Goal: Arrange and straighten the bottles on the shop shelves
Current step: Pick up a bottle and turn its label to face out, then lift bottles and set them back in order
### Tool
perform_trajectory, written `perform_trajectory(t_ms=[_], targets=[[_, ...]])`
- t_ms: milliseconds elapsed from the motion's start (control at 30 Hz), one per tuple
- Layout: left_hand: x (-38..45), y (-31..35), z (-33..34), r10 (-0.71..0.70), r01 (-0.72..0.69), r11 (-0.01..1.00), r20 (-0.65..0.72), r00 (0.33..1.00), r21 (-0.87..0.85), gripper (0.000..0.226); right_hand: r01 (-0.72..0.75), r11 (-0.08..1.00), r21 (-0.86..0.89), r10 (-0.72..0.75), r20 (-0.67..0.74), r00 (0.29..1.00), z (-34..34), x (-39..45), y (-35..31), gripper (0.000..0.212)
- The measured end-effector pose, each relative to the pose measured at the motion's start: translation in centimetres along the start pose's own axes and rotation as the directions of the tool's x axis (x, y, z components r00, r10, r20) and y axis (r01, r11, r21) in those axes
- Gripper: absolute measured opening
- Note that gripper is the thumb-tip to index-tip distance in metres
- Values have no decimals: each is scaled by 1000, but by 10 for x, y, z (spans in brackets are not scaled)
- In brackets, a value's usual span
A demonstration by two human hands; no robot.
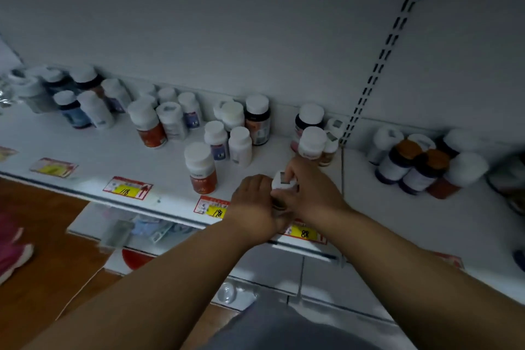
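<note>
2 hands on 1 bottle (284, 185), down at the front edge of the shelf (85, 148), just above the yellow 88 tag (304, 233). left hand (255, 202) cupped round the body from the left, fingers curled against it. right hand (309, 193) wrapped from the right, fingertips (289, 172) pinching over the white cap. bottle upright, mostly hidden between the palms. orange bottle (202, 167) standing just left, apart from the hands. more white-capped bottles (238, 128) clustered behind, along the back wall.
</note>
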State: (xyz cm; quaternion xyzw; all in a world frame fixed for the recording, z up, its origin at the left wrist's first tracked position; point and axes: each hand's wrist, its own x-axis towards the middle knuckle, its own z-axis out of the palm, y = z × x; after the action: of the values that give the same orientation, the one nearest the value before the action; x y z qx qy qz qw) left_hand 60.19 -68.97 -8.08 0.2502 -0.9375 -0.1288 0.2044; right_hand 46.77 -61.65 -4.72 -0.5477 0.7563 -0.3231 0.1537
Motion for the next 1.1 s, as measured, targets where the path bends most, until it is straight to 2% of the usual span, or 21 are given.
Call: perform_trajectory(t_ms=[167,333,500,567,633,700,800,900,1100], targets=[[3,-14,4,90,-90,996,12,996,-24,55,-83,995,-57,82,-18,996,2,-4,-9,34],[0,-21,1,76,-70,996,117,990,-59,63,-138,989,-43,134,-87,987,6,-15,-21,30],[2,-22,-6,66,-49,994,182,981,-93,71,-147,986,-82,141,-81,987,2,-19,-33,29],[-2,-21,-16,30,-19,996,118,993,-93,73,-122,989,-83,111,-134,985,-1,-25,-38,33],[-8,-16,-29,31,-32,994,-16,999,-109,69,-113,990,-89,90,-232,968,-6,-36,-42,39],[-11,-8,-47,58,-71,991,-115,992,-118,67,-92,991,-101,53,-335,941,-16,-48,-45,33],[-7,15,-70,156,-172,982,-177,972,-81,62,-88,989,-115,31,-427,904,-44,-67,-46,29],[-2,58,-79,260,-274,959,-157,953,-75,57,-123,984,-127,45,-491,870,-78,-97,-38,30],[-13,188,-35,371,-386,909,-115,921,-155,57,-166,972,-163,44,-572,819,-153,-195,6,16]])
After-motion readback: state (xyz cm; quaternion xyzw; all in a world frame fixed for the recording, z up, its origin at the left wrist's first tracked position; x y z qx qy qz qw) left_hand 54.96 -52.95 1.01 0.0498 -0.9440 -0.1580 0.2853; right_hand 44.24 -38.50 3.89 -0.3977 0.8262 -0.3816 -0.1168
